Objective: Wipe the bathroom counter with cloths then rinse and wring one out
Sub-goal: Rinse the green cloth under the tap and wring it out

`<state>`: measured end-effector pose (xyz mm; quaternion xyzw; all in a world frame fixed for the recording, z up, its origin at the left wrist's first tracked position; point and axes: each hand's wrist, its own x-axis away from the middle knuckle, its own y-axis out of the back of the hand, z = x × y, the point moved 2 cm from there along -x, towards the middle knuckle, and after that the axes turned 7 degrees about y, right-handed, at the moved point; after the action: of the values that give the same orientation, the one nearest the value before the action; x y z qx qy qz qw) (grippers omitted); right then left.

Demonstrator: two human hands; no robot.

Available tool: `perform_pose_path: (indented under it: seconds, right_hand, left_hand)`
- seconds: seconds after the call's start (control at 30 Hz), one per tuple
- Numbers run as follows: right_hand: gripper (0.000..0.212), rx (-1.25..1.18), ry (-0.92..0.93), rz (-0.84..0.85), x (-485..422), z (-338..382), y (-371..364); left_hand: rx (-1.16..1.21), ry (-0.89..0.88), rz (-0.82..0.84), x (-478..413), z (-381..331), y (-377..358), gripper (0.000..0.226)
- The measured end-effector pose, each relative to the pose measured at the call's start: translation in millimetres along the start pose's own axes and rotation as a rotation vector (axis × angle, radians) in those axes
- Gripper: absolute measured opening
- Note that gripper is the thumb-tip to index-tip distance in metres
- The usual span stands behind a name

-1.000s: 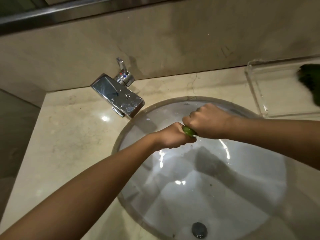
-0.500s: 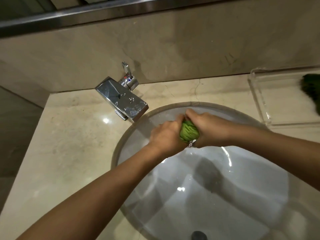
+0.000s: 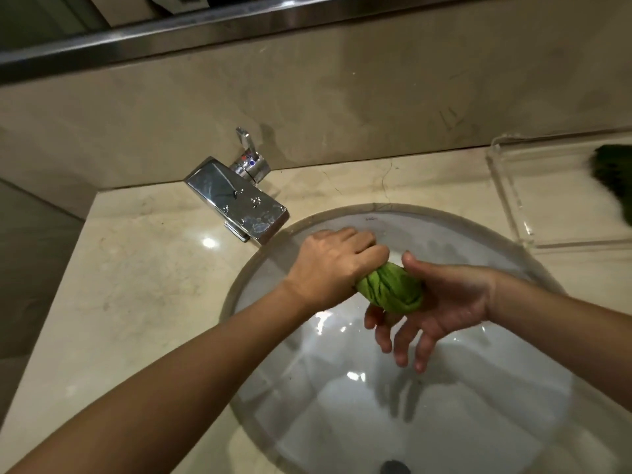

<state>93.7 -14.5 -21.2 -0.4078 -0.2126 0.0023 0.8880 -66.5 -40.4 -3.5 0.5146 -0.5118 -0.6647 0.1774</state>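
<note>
A green cloth (image 3: 390, 289), twisted into a tight roll, is held over the white sink basin (image 3: 444, 405). My left hand (image 3: 331, 265) is clenched around the roll's left end. My right hand (image 3: 434, 309) lies under the roll's right end, palm up, with its fingers spread and pointing down-left. A second, darker green cloth (image 3: 612, 176) lies at the right edge of the view in a clear tray.
The chrome faucet (image 3: 239, 203) with its lever stands at the basin's back left; no water runs from it. A clear plastic tray (image 3: 513, 200) sits on the marble counter (image 3: 136, 285) at the right. The drain (image 3: 395, 467) shows at the bottom. A wall rises behind.
Both hands were clenched on the cloth, twisting it. My right hand has since opened its fingers and rolled palm up, uncovering more of the twisted cloth.
</note>
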Motion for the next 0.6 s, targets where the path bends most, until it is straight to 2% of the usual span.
perform_pose_path:
  seconds: [0.03, 0.1, 0.17, 0.23, 0.33, 0.4, 0.43, 0.47, 0.53, 0.6]
  right_hand:
    - [0.083, -0.026, 0.001, 0.052, -4.8, -0.6, 0.2]
    - [0.067, -0.04, -0.005, 0.005, -11.4, 1.7, -0.6]
    - [0.045, 0.048, -0.011, -0.183, -15.0, 4.5, -1.3]
    - [0.03, 0.15, -0.018, -0.367, -17.6, 4.1, -7.0]
    - [0.034, 0.302, 0.005, -0.652, -22.7, 5.0, -15.1]
    - [0.028, 0.651, 0.016, -0.905, -22.5, 13.1, -15.1]
    - [0.026, 0.904, -0.013, -1.004, -20.9, 18.7, -13.4]
    - [0.025, 1.182, -0.075, -1.06, -19.0, 25.0, -12.7]
    - [0.017, 1.666, -0.15, -1.042, -17.9, 35.5, -10.6]
    - [0.004, 1.978, -0.159, -0.967, -18.3, 40.8, -8.1]
  left_hand:
    - [-0.01, -0.025, 0.004, -2.0, 3.4, -3.0, 0.008]
    - [-0.017, -0.069, 0.011, -4.8, 9.3, -6.5, 0.01]
    - [-0.031, -0.126, 0.009, -8.4, 10.6, -6.0, 0.005]
    - [-0.032, -0.163, 0.017, -10.7, 9.3, -4.5, 0.008]
    - [-0.041, -0.142, 0.111, -9.7, 10.4, -2.0, 0.011]
    - [-0.139, -0.047, 0.379, -15.5, 3.4, 3.2, 0.008]
    - [-0.202, 0.041, 0.567, -18.5, -1.3, 3.7, 0.007]
    - [-0.207, 0.158, 0.68, -19.6, -4.4, 1.3, 0.008]
    - [-0.111, 0.382, 0.808, -19.5, -7.5, -8.1, 0.009]
    - [0.177, 0.659, 0.901, -12.1, -4.7, -17.9, 0.029]
